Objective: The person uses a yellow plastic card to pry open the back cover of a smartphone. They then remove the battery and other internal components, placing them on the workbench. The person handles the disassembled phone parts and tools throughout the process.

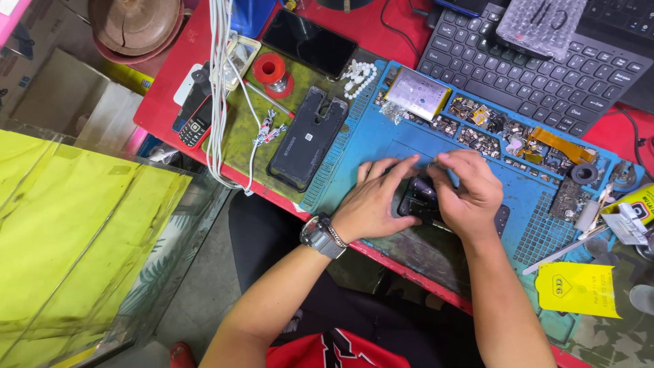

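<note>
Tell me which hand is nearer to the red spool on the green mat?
Left. The left hand lies on the blue mat, right of and below the red spool; the right hand is farther right.

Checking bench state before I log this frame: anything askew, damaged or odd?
Nothing spilled. Two oddities: a black phone back shell lies stripped and tilted, straddling the edge of the blue work mat. A yellow card lies partly off the mat's near edge. Left hand and right hand cover a dark device; its condition is hidden.
</note>
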